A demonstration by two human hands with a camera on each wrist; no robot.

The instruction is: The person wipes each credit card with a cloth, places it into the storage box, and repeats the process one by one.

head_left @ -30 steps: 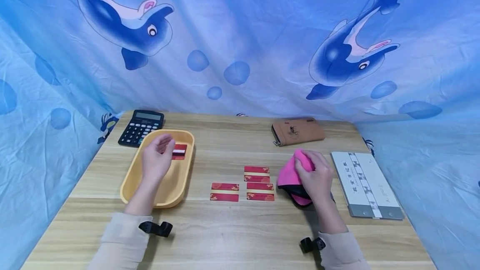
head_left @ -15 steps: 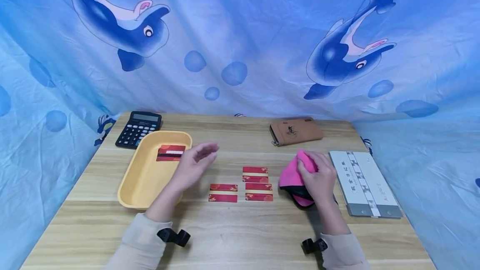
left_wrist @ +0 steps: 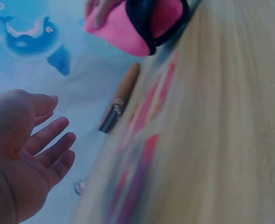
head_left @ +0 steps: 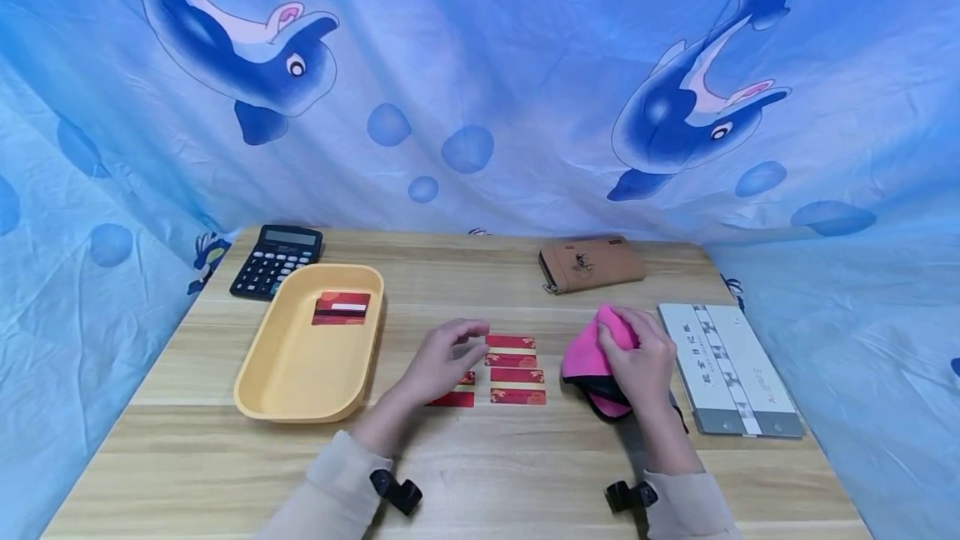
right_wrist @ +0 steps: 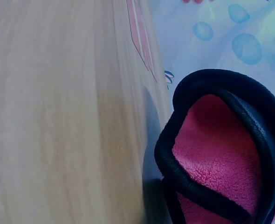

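My right hand [head_left: 637, 357] grips a bunched pink cloth with black edging [head_left: 588, 365] at the right of the table. The right wrist view shows the cloth's fleecy pink side [right_wrist: 221, 144] and thick black border. Held over the red cards, my left hand [head_left: 438, 365] has loosely bent fingers and nothing in them; the left wrist view shows its fingers [left_wrist: 53, 140] apart. Two red and gold cards, a rear card [head_left: 511, 351] and a front card [head_left: 517, 386], lie just right of that hand. The third card [head_left: 453, 399] is partly hidden beneath it.
A yellow tray [head_left: 247, 373] at the left holds a red card with a black stripe [head_left: 341, 308]. Behind it is a calculator [head_left: 276, 261]. A brown wallet [head_left: 592, 263] lies at the back, and a white and grey journal [head_left: 727, 369] at the right.
My left hand has moved right, from above the tray to over the cards on the table. My right hand keeps its grip on the pink cloth, almost unmoved.
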